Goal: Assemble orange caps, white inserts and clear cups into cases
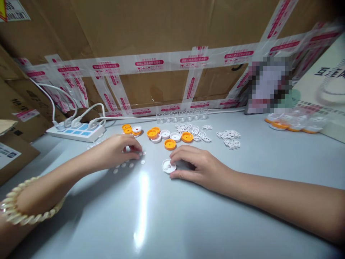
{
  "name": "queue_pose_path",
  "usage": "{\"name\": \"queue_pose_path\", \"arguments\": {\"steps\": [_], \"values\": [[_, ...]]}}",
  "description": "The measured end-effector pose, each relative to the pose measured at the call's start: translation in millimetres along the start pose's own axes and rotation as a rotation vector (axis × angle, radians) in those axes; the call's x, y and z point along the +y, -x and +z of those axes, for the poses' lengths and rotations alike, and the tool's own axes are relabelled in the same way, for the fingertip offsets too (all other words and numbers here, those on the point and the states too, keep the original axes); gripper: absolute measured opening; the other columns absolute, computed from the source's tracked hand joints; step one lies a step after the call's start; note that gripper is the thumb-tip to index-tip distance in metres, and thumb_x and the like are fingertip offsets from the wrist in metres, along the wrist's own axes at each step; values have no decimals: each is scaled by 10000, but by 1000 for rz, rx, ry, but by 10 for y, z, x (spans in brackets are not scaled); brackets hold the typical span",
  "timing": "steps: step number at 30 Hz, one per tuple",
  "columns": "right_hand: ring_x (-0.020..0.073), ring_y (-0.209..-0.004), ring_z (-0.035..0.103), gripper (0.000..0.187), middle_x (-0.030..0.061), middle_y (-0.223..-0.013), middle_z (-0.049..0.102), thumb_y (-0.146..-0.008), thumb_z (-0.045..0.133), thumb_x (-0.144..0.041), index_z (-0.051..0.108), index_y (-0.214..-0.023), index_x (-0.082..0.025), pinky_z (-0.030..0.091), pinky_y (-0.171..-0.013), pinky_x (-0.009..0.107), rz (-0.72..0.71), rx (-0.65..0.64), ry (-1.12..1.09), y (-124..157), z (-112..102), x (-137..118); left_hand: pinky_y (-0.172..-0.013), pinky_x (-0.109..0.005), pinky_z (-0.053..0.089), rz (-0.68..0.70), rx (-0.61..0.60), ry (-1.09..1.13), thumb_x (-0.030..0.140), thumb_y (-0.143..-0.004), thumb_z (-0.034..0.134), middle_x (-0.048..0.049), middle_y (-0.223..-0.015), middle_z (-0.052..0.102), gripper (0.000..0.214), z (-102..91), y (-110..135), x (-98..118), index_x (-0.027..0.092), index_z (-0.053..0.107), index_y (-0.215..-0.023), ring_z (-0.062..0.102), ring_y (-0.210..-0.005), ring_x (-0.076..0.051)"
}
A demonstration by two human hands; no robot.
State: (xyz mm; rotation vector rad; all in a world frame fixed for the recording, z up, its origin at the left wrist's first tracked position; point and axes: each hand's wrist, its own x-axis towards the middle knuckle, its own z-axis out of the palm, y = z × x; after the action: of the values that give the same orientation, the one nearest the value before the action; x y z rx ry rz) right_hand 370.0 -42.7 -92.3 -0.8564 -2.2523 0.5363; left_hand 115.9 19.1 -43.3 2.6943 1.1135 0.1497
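My right hand [191, 163] grips the rim of a round white plastic piece [167, 167] on the table, with a smaller part inside it. My left hand [118, 153] reaches down among small white discs [131, 165]; its thumb and fingertips pinch close to one small disc, and whether it is held is hard to make out. Beyond my hands lie orange round caps [170, 144] and white round caps [175, 136]. Several white openwork pieces [188, 129] are heaped behind them, with more white openwork pieces [229, 138] to the right.
A row of clear cylinders [182, 116] stands at the back against a large taped cardboard box [161, 86]. A power strip [77, 131] with plugged-in cables sits at the left. Bagged orange and white parts [293, 122] and a propped-up device with a blurred screen [266, 86] are at the right.
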Motion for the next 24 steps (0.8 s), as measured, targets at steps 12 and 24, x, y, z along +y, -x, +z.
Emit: {"name": "queue_pose_path", "arguments": {"steps": [12,24], "values": [[156,-852,585,130,46,-882,651,-821,601,-267,579,-920,-185,477,-785,310,-137,135,-16,17,-14,-32,-636,-239,447,52,40,-247,216,-813,491,-53,-802,690,203,86,-10,92,163,686,-831,618,-696,-155],[155,-826,638,92,73,-834,684,-817,589,-149,616,-905,-155,524,-755,310,-266,367,-19,-3,-10,-72,-638,-248,481,230,523,-251,186,-851,499,-41,-743,683,151,316,45,396,151,630,-784,629,-677,-146]]}}
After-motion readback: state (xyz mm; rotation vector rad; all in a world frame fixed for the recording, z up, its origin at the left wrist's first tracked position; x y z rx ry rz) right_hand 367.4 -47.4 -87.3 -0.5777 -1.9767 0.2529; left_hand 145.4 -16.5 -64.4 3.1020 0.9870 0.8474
